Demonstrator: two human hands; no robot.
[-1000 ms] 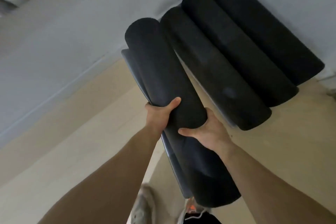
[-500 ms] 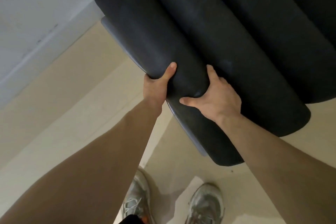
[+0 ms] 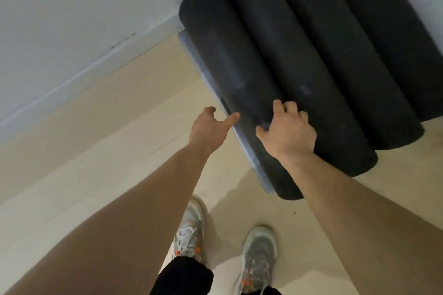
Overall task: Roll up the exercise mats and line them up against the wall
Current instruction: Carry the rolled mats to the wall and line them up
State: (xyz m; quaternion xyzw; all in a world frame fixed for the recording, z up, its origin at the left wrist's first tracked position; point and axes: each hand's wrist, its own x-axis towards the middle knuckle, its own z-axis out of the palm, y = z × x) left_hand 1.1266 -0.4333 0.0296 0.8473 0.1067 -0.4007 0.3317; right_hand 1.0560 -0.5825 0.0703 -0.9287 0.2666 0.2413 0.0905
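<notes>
So the nearest rolled mat point(image 3: 239, 74) is lying on the floor point(image 3: 107, 139), directly under the right grip point(image 3: 287, 134) and just to the right of the left grip point(image 3: 208, 129). Both are sitting around the nearer half of the roll, not at the ends.

The right grip is lying across the top of the roll, palm down. Its fingers are curling over the far side and digging into the crease where this roll is touching the next one, and the thumb is spreading out on the near side, so it's holding on to the mat. The left grip is hanging loose and holding nothing: fingers softly bent, with only the thumb tip reaching over and touching the roll's left side, right by the greyish loose edge point(image 3: 206, 74) that's running along it.

The roll's long axis is running diagonally, with the far end pointing at the wall point(image 3: 84, 7) and the near end pointing back toward the grey shoes point(image 3: 259, 254). It's lying parallel to the three other rolled mats point(image 3: 347, 55) on its right and pressing against the closest one. I can't tell whether the far end is actually touching the wall.
</notes>
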